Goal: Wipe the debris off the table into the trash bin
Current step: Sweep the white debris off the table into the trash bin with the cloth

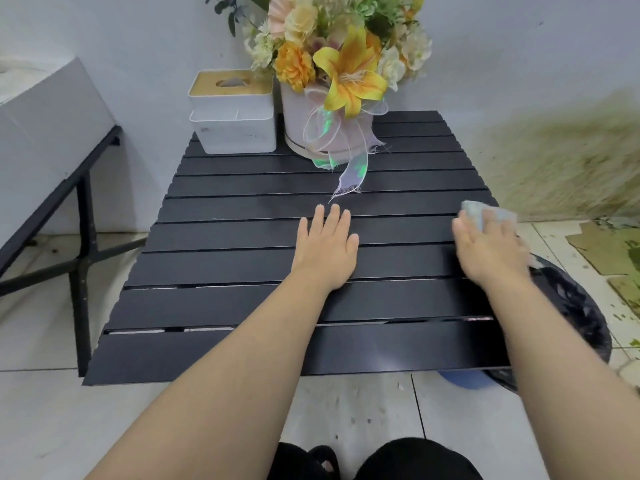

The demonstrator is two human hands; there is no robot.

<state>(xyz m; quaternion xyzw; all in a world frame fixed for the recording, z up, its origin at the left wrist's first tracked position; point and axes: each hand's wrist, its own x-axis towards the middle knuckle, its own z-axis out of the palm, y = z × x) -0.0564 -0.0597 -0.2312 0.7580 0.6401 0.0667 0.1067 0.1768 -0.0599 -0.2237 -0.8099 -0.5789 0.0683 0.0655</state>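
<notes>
A black slatted table [225,265] fills the middle of the view. My left hand [327,249] lies flat on it near the centre, fingers straight. At the table's right edge my right hand [490,249] presses down on a light blue cloth [485,213], whose far part sticks out beyond the fingers. Just below that edge, on the floor to the right, stands the trash bin [571,313], lined with a black bag. I see no debris on the slats.
A white flower pot [311,133] with ribbons and a white tissue box [232,112] stand at the table's far edge. A black-framed bench [83,209] is on the left. Torn cardboard [602,247] lies on the tiled floor at right.
</notes>
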